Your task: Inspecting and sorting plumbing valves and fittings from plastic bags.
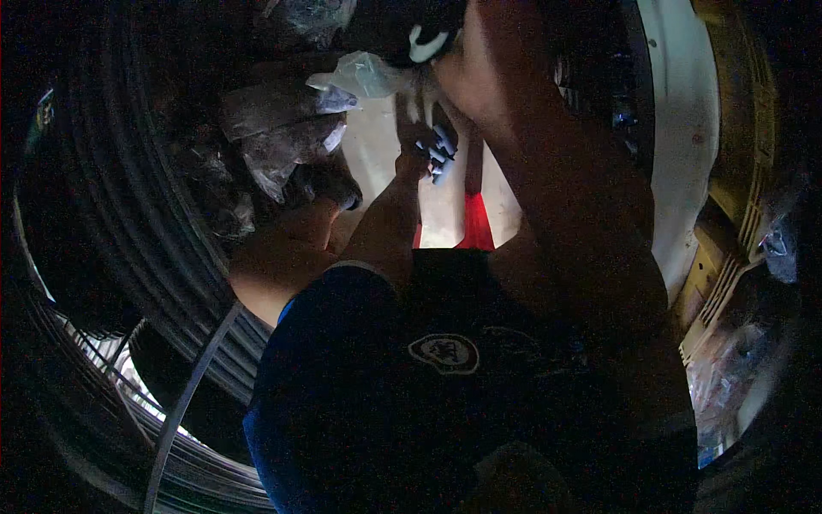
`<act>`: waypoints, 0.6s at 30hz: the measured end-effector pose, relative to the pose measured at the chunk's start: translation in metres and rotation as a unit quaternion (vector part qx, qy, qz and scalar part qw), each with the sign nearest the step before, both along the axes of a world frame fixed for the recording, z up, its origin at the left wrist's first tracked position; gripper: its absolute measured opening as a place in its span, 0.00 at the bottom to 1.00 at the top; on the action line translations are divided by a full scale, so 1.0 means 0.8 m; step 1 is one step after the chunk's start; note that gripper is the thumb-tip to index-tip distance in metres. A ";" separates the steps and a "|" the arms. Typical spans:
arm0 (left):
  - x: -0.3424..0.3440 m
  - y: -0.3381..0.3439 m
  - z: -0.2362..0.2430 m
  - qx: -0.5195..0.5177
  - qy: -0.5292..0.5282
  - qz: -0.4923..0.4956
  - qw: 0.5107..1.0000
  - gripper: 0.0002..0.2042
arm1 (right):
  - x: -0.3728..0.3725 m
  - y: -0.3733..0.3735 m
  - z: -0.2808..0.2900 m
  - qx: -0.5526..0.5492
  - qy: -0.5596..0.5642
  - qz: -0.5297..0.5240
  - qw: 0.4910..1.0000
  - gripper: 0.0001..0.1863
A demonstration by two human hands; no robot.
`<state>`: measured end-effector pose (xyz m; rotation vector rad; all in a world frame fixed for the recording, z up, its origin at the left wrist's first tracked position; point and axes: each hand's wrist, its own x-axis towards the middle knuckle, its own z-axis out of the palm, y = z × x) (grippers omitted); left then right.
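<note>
Two hands are raised near the top of the view. The right hand (pixel 471 81) is closed on a crumpled clear plastic bag (pixel 364 75) — its long axis runs roughly left to right, the loose end pointing left. The left hand (pixel 419 154) is curled around a few small blue pieces (pixel 441 152); I cannot count them surely. At the left lies one big coil of dark wire (pixel 128 214) — several more plastic bags (pixel 282 128) rest on it.

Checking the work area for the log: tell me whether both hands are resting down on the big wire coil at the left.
No. Both the left hand and the right hand are raised at the top of the view by a clear plastic bag, away from the wire coil.
</note>
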<state>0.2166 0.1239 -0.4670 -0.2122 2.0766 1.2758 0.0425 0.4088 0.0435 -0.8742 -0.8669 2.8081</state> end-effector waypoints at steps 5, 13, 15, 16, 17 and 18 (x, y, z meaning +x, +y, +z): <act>-0.050 0.005 0.061 -0.015 -0.135 0.011 0.991 0.14 | 0.001 -0.006 -0.005 0.019 -0.009 0.015 1.000 0.30; -0.210 0.028 0.384 -0.011 -0.097 -0.266 0.959 0.12 | -0.025 -0.012 0.001 0.050 0.042 0.002 0.998 0.31; -0.234 0.018 0.478 0.198 -0.138 -0.114 0.964 0.15 | -0.025 -0.017 0.009 0.028 0.159 0.004 0.987 0.33; -0.252 0.023 0.519 0.201 -0.148 -0.099 0.963 0.16 | -0.018 -0.023 0.014 0.097 0.114 0.030 0.988 0.34; -0.253 0.022 0.557 0.239 -0.121 -0.111 0.957 0.16 | -0.016 -0.028 0.019 0.152 0.042 0.053 0.986 0.35; -0.251 0.020 0.591 0.273 -0.052 -0.057 0.959 0.18 | -0.010 -0.035 0.023 0.270 0.090 0.069 0.956 0.36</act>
